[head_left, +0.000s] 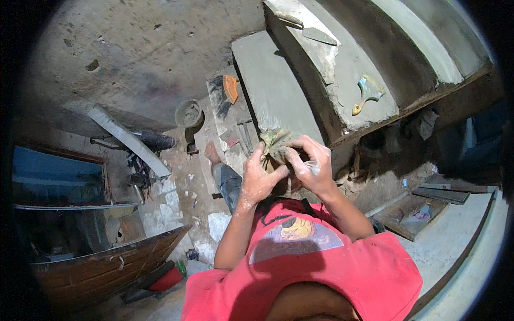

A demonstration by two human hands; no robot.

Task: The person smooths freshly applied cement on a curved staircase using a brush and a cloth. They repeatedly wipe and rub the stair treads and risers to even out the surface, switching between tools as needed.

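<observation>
A crumpled, drab-green bag or cloth [276, 143] is held up in front of my chest, its upper end gathered and wrinkled. My left hand [261, 176] grips it from the left, with thumb and fingers closed on its edge. On the other side my right hand [313, 165] pinches it with bent fingers. Pale dust coats both hands. What lies inside the folds is hidden. Just beyond is the lowest smooth grey cement step [278, 85]. A paintbrush [368, 95] with a yellow-tipped handle and a pointing trowel [313, 33] rest on the step above.
More cement steps [417, 32] rise to the right. Left of the lowest step are an orange brush [230, 88], a hammer [245, 136] and a bucket of grey mix [189, 114]. A long board [131, 142] leans by the wall; a wooden door panel [107, 262] stands lower left.
</observation>
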